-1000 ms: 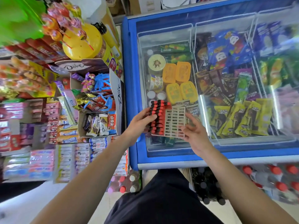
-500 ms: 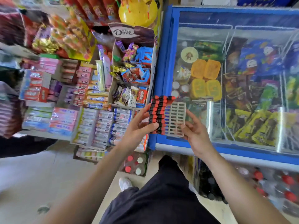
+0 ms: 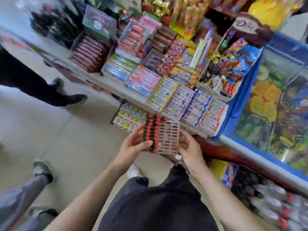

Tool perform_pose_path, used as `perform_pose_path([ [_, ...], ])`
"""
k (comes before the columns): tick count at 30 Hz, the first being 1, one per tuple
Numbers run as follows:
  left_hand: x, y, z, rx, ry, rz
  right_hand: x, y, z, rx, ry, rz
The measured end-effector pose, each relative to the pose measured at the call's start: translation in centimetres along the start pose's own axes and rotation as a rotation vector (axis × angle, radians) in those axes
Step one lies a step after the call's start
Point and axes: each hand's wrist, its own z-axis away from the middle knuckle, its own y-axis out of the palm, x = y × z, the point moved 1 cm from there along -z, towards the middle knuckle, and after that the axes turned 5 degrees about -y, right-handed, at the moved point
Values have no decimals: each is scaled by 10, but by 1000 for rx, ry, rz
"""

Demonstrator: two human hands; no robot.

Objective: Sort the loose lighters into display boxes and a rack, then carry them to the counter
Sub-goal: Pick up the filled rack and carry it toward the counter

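A pale grid rack [image 3: 169, 138] is held in the air in front of me, above the shop floor. Its left columns are filled with red and black lighters [image 3: 152, 130]; the right columns are bare. My left hand [image 3: 133, 145] grips the rack's left side, thumb across the lighters. On the opposite side, my right hand [image 3: 188, 149] holds the right edge with fingers curled round it. No display boxes can be made out.
A sloped candy and gum shelf [image 3: 150, 77] stands ahead. A blue glass-topped freezer [image 3: 273, 104] is at the right, bottles [image 3: 273, 202] below it. Other persons' legs [image 3: 38, 87] and a shoe [image 3: 41, 169] stand on the grey floor at left.
The rack has come off the freezer lid and now hangs over the floor; the view has swung left, off the freezer and onto the candy shelf. Both hands keep their hold.
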Motion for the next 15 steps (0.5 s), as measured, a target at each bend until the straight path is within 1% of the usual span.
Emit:
perform_pose_path([
  [5,-3,-90,34,-178,26,100,21,94,-17,190,-19,119],
  [9,-8,-136,48,-291,68,121,34,148,-43,326,-82,251],
  [15,-33,-169,40,-416,86,129,62,199,-83,410,-89,194],
])
